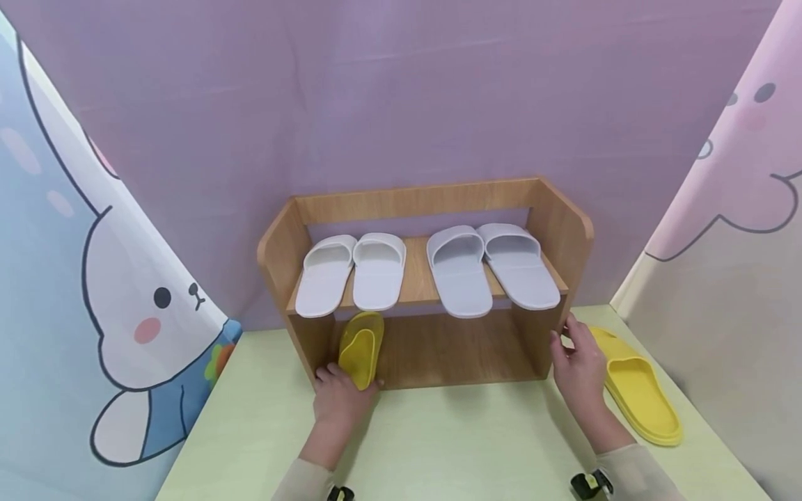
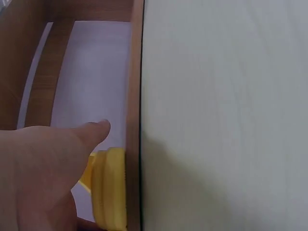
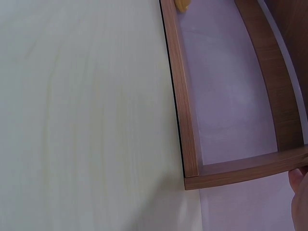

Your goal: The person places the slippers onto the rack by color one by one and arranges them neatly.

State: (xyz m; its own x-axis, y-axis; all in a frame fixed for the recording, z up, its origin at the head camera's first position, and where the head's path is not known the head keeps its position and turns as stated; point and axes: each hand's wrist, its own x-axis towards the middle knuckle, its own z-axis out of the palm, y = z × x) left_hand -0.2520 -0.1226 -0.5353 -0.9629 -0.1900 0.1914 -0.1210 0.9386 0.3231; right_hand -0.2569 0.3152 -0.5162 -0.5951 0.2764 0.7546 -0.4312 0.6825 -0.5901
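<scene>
A yellow slipper (image 1: 361, 348) lies at the left end of a wooden shoe rack's (image 1: 451, 348) lower shelf, its heel toward the front edge. Around that heel is my left hand (image 1: 341, 400), fingers on its left and thumb on its right. In the left wrist view the thumb is stretched out, with a gap between it and the yellow slipper (image 2: 109, 187). My right hand (image 1: 579, 362) touches the outer face of the rack's right side panel with loosely bent fingers. Only a bit of that hand (image 3: 301, 192) shows in the right wrist view.
Two pairs of slippers stand on the upper shelf, white ones (image 1: 379, 278) at left and pale grey ones (image 1: 464, 278) at right. Another yellow slipper (image 1: 645, 396) lies on the pale table (image 1: 464, 445), right of the rack. Fabric walls (image 1: 401, 90) enclose the back and sides.
</scene>
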